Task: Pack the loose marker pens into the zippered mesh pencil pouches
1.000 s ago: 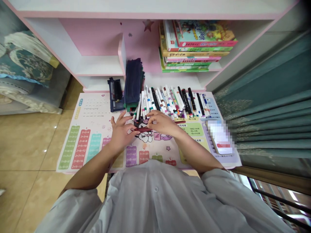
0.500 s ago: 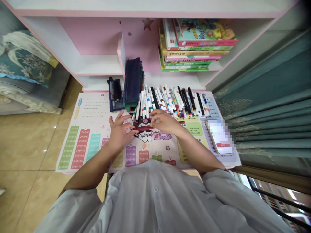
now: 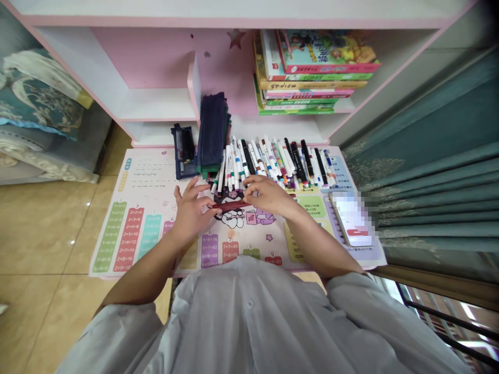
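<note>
- Drawn a little farther apart over the last second: left hand [image 3: 193,208] slightly leftward, right hand [image 3: 267,195] rightward, with more of the dark red strip [image 3: 232,205] now bare between.
- Held just in front of the row of markers [image 3: 248,157], near its left part, over the counter [image 3: 280,244]: the same strip, lying crosswise, perhaps the edge of a case.
- Pinching the left end of the strip between left thumb and forefinger, other fingers spread wide.
- Nipping near the right end with right thumb and forefinger brought together, other fingers loosely curled; too small to tell the exact hold.
- Showing a sliver of dark red beyond the right hand too; no telling if part of the same piece.
- Suggesting, as a judgement, work along the length of the strip, unfinished, with no release yet.
- Unchanged: stacked navy cases [image 3: 212,130] just left of the row, smaller navy case [image 3: 185,148] farther left, phone [image 3: 345,213] in front of its right end.
</note>
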{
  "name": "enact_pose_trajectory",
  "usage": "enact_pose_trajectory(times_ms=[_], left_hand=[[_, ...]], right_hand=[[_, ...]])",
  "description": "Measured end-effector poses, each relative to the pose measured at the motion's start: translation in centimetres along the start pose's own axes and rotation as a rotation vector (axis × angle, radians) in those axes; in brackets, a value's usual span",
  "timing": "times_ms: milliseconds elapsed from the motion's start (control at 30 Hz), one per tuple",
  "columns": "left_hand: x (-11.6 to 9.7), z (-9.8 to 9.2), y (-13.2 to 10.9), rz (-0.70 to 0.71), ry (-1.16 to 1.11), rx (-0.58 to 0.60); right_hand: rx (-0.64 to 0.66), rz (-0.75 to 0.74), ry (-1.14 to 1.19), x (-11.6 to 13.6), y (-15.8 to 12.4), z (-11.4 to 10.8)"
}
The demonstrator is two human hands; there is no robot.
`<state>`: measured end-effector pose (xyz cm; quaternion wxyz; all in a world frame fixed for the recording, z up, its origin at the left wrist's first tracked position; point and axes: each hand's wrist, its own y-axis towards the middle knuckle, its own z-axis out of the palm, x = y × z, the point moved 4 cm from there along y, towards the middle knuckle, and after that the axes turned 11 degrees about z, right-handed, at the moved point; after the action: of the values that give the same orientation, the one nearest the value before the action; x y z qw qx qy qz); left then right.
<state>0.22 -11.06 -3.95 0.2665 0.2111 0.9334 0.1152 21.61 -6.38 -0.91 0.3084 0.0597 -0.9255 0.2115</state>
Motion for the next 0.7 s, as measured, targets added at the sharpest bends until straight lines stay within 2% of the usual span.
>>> enact_pose_trajectory(times_ms=[300, 700], left_hand=[[0.5, 0.0, 0.0, -0.003, 0.001, -0.024], [0.7, 0.1, 0.1, -0.015, 0.004, -0.016]], right_hand=[[-0.014, 0.052, 0.026, -0.6, -0.3, -1.1], [-0.035, 0.067, 0.030, -1.7, -0.2, -1.3]])
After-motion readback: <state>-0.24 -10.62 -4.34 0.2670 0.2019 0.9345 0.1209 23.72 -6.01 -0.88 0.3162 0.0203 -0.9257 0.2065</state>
